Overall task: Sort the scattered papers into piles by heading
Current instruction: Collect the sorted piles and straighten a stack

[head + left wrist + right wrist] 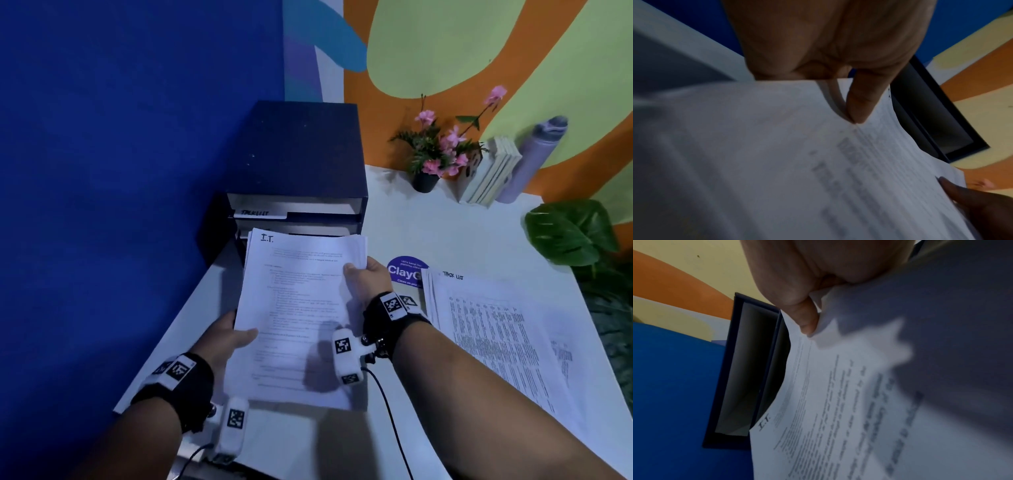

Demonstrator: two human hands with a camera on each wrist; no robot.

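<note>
A stack of printed papers headed "I.T." (294, 318) is held above the white desk, its top edge at the front of a dark blue drawer organizer (298, 171). My left hand (227, 334) pinches the stack's left edge, thumb on top (857, 104). My right hand (368, 274) pinches the right edge near the top, thumb on the page (807, 321). The heading (764, 423) shows in the right wrist view beside the organizer's open slot (748, 369). A second pile headed "TASK LIST" (493, 329) lies on the desk to the right.
The organizer's upper tray carries a "TASK LIST" label (257, 213). A blue partition (120, 171) stands at the left. At the back right are a flower pot (426, 180), books (489, 178), a grey bottle (534, 157) and a green leaf (572, 236). A purple sticker (404, 270) lies on the desk.
</note>
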